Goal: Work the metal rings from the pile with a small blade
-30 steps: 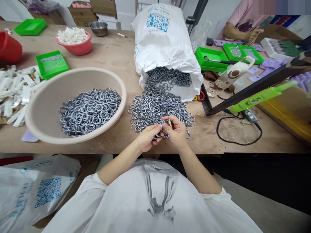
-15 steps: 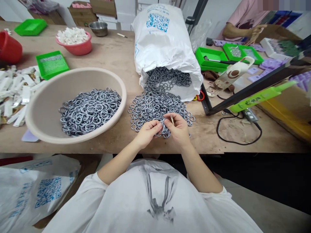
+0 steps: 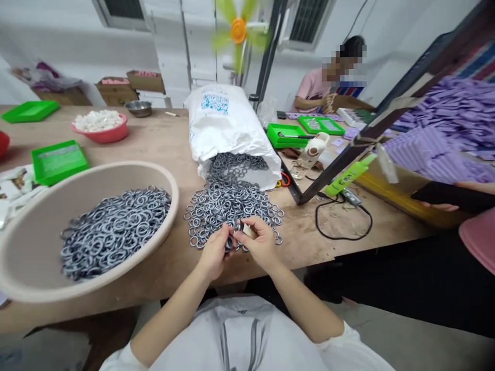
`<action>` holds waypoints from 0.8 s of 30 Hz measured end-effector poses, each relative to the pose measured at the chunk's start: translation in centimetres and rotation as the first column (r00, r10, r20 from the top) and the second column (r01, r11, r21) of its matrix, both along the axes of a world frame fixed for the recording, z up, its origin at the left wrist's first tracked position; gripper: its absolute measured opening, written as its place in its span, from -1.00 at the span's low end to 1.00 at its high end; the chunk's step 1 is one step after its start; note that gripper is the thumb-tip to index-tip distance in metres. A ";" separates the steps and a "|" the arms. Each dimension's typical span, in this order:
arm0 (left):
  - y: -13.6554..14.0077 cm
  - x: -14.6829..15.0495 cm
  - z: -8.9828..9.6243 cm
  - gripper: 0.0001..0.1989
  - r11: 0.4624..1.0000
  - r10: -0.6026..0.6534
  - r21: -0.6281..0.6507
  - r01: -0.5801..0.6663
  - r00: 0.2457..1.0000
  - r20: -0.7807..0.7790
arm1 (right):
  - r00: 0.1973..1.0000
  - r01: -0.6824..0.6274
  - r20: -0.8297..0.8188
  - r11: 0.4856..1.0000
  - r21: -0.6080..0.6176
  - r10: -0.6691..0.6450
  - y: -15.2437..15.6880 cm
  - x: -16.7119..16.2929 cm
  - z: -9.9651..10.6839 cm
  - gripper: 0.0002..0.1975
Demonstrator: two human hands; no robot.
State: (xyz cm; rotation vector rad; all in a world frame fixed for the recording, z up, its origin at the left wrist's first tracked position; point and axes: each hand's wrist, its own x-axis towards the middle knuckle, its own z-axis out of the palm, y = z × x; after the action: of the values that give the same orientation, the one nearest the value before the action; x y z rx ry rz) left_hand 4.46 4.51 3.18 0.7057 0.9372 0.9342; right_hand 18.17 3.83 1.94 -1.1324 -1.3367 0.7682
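Observation:
Just over the near edge of a pile of grey rings [image 3: 228, 201], my two hands meet. My left hand [image 3: 214, 252] is closed, pinching one or more grey rings [image 3: 229, 241] between thumb and fingers. My right hand [image 3: 261, 245] is closed too, around a small flat beige tool [image 3: 249, 231] with a dark end; its exact kind is unclear. The right fingertips touch or nearly touch the rings in my left hand. Behind the pile, a white sack [image 3: 228, 123] lies on its side with rings spilling from its mouth. To the left, a large beige basin [image 3: 154, 172] holds many more rings.
Green trays [image 3: 60, 178] and a red bowl of white pieces [image 3: 110, 135] stand left. At right are a black metal frame [image 3: 320, 180], a cable [image 3: 344, 238] and a bin of purple pieces [image 3: 436, 139]. One person [image 3: 313, 87] sits behind; another person's arm [image 3: 477, 188] reaches in.
The view has tilted up and turned right, showing the fan and the second person's arm. My hands stay together over the rings; the beige tool has turned and shows more of its flat side.

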 end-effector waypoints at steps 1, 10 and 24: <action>0.0 0.0 0.0 -0.33 1.000 0.003 -0.003 -0.003 1.000 -0.007 | 1.000 0.007 0.006 1.000 0.010 -0.007 0.0 0.0 0.0 -0.78; 0.4 0.4 -0.4 -0.39 0.994 -0.106 0.001 0.106 0.994 -0.026 | 0.998 -0.034 0.054 0.996 0.086 0.030 -0.3 0.7 -0.2 -0.80; 2.5 1.7 -2.2 -0.39 0.958 -0.263 0.084 0.274 0.957 -0.122 | 0.976 0.055 0.189 0.961 0.270 -0.108 0.1 2.6 -1.1 -0.82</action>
State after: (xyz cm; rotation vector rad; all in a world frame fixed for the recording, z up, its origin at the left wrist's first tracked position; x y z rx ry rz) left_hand 6.17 6.99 0.95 0.9528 0.8683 0.7101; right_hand 20.76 3.98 0.87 -1.0650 -1.5020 0.4068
